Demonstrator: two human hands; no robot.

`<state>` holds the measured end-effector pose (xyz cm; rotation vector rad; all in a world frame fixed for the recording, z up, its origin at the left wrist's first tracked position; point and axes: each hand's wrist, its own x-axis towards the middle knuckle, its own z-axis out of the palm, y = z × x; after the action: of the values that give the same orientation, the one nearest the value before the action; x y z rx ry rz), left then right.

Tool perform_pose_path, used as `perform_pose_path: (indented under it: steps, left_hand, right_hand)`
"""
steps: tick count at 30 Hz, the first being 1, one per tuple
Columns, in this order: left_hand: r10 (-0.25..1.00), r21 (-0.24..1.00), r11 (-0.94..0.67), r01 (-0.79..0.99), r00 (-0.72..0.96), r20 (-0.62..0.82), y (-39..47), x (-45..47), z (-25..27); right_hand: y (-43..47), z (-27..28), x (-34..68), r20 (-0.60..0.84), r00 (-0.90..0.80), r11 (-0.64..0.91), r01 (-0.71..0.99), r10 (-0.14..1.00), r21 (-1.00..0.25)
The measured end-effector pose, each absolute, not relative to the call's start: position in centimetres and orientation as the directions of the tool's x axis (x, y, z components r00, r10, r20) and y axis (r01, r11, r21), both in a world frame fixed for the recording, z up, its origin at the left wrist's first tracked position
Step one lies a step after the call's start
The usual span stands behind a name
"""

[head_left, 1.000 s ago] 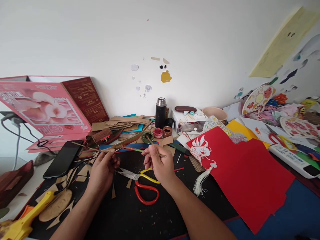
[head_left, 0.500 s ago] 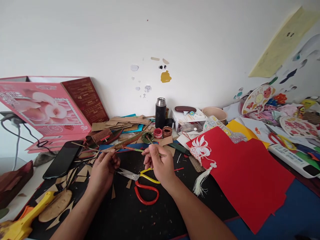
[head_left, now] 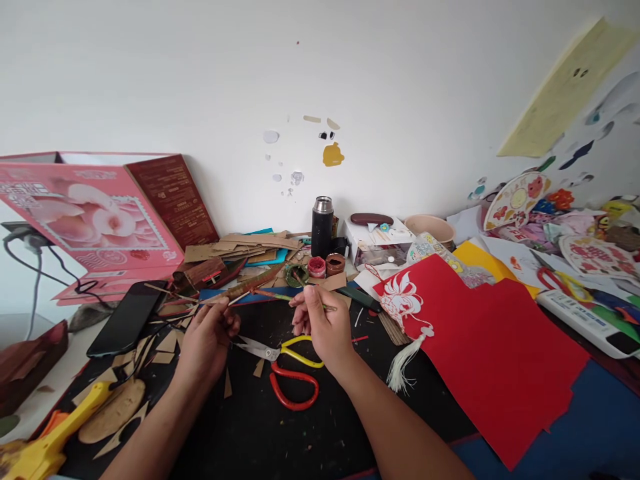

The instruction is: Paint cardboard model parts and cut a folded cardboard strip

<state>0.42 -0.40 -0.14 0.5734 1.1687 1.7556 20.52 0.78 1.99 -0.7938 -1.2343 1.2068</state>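
Observation:
My left hand (head_left: 209, 333) pinches a thin pale stick (head_left: 239, 298), whose free end points up and to the right. My right hand (head_left: 325, 327) is closed on a slim paintbrush (head_left: 274, 295) with a reddish front part and a greenish stretch near the fingers. Its tip points left, towards the stick; whether they touch I cannot tell. Below and between both hands lie open scissors (head_left: 273, 355) with one yellow and one red handle. Just beyond my right hand stand open jars of green paint (head_left: 290, 276), red paint (head_left: 317, 267) and brown paint (head_left: 335, 264).
Cardboard strips (head_left: 260, 245) pile up by the wall, near a black flask (head_left: 323, 227). At left are a phone (head_left: 127, 319), a pink box (head_left: 95, 220) and a yellow glue gun (head_left: 75, 420). Red card (head_left: 490, 360) with a white tassel (head_left: 406, 370) covers the right.
The pale stick now shows more clearly beyond my left fingers. My right hand and the paintbrush have shifted very slightly right. The scissors and jars stay in place.

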Motion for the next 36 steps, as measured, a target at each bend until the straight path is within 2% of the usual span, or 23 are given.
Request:
perform_pose_path:
  steps: [6, 17, 24, 29, 33, 36]
  left_hand:
    - [0.885, 0.907, -0.123, -0.403, -0.457, -0.083, -0.4, 0.4, -0.4]
    - [0.879, 0.885, -0.138, -0.445, -0.466, -0.097, -0.5, 0.3, -0.2]
    - [0.881, 0.880, -0.145, -0.452, -0.463, -0.093, -0.4, 0.4, -0.3]
    - [0.881, 0.889, -0.153, -0.433, -0.466, -0.076, -0.3, 0.0, -0.7]
    - [0.864, 0.935, -0.163, -0.314, -0.502, -0.018, -0.3, -0.7, -0.4]
    - [0.835, 0.986, -0.132, -0.103, -0.547, 0.054, -0.5, -1.1, 0.2]
  right_hand:
    - [0.5, 2.0, 20.4, 0.281, -0.127, 0.248, -0.226, 0.951, -0.942]
    - [1.6, 2.5, 21.2, 0.238, 0.042, 0.240, -0.262, 0.970, -0.935]
    - [1.3, 2.3, 21.0, 0.266, -0.028, 0.251, -0.249, 0.964, -0.936]
    - [1.7, 2.3, 21.3, 0.243, 0.039, 0.244, -0.251, 0.969, -0.937]
    - [1.8, 2.6, 21.5, 0.228, 0.058, 0.235, -0.289, 0.972, -0.928]
    - [1.8, 2.8, 21.6, 0.233, 0.053, 0.238, -0.302, 0.971, -0.923]
